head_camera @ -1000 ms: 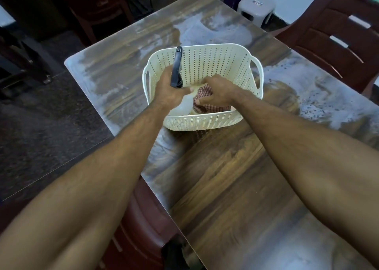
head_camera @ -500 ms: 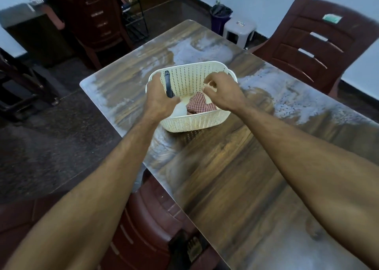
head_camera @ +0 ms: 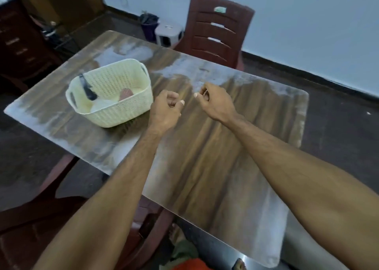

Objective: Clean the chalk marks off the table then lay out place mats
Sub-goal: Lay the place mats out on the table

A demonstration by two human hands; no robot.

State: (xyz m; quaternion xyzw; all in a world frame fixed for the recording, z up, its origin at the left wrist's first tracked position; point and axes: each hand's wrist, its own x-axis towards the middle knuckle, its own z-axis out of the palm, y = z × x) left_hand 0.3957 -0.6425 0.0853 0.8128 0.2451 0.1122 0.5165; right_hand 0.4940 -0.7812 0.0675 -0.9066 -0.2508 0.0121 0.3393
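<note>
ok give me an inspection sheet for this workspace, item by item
surface: wooden table, white chalk marks along the far edge and corners.
job's things: cream basket on the table's left part, holding a dark-handled tool, a checked cloth and something white; no place mats laid out.
clutter: nothing seen.
hands: left hand and right hand over the table right of the basket, fingers curled, holding nothing visible.
cables: nothing seen.
surroundings: maroon chair at the far side, white stool, dark bin, pale wall.
</note>
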